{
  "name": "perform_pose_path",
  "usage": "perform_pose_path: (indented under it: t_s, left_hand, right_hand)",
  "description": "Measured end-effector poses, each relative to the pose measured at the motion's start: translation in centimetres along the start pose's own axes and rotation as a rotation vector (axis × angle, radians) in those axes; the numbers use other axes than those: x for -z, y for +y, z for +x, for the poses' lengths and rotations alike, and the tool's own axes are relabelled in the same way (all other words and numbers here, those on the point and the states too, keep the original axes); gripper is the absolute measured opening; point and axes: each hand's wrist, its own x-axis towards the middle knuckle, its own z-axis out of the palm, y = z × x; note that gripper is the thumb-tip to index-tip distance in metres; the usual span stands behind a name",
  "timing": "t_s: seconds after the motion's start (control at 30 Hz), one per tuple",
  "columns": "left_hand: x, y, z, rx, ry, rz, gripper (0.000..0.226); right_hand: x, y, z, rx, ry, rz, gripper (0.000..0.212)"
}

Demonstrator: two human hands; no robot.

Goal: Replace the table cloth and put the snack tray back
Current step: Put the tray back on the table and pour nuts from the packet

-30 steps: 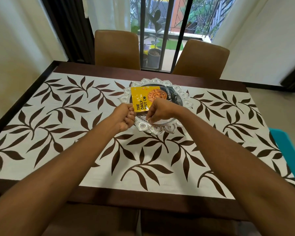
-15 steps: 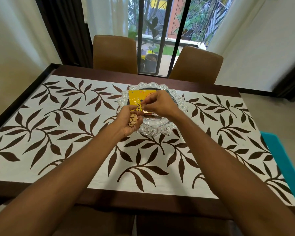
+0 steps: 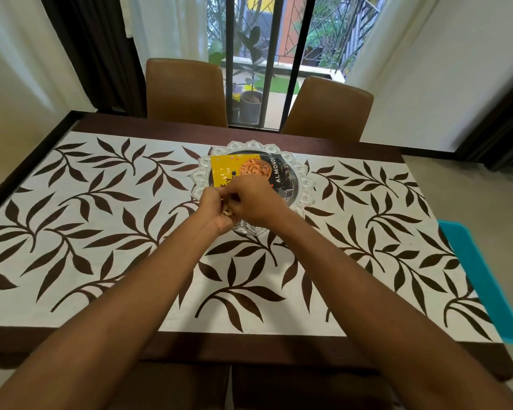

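Observation:
A white table cloth (image 3: pixel 125 241) with brown leaf print covers the dark wooden table (image 3: pixel 249 347). At its far middle stands the clear glass snack tray (image 3: pixel 305 184) with a scalloped rim. A yellow nut packet (image 3: pixel 234 168) and a black almonds packet (image 3: pixel 282 177) lie in it. Both hands meet over the tray's near part. My left hand (image 3: pixel 215 210) is cupped around pale nuts (image 3: pixel 227 212). My right hand (image 3: pixel 259 202) curls its fingertips into that palm, pinching at the nuts. The yellow packet's near edge is hidden behind my hands.
Two brown chairs (image 3: pixel 185 90) (image 3: pixel 326 109) stand at the table's far side before a barred window. A teal object (image 3: pixel 480 279) sits past the table's right end. Walls close in on the left and right.
My right hand held the yellow packet tipped over my left palm; the packet now lies in the tray. My left hand turned palm up, took nuts, and cupped them. Both hands closed together.

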Motion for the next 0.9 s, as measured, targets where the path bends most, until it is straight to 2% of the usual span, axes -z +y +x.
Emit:
perform_pose_path:
  t_s: [0.2, 0.33, 0.43, 0.57, 0.73, 0.9]
  left_hand:
    - [0.0, 0.2, -0.3, 0.038, -0.027, -0.025, 0.033]
    - [-0.1, 0.4, -0.2, 0.047, -0.037, -0.073, 0.028]
    - [-0.1, 1.0, -0.2, 0.018, 0.009, -0.066, 0.029]
    - [0.6, 1.5, -0.4, 0.020, 0.047, -0.024, 0.027]
    - [0.6, 1.6, -0.2, 0.026, 0.065, 0.032, 0.024]
    - [0.2, 1.7, -0.1, 0.007, 0.082, 0.056, 0.029]
  right_hand:
    - [-0.5, 0.2, -0.5, 0.053, 0.000, -0.012, 0.021]
    - [0.5, 0.9, -1.2, -0.022, 0.228, 0.106, 0.018]
    - [2.0, 4.0, -1.8, -0.237, 0.374, 0.115, 0.020]
    - [3.9, 8.9, -3.3, -0.449, 0.137, -0.021, 0.022]
    - [2.8, 10.0, -2.9, -0.390, -0.232, -0.262, 0.016]
    - [1.1, 9.2, -2.6, -0.304, -0.273, -0.386, 0.020]
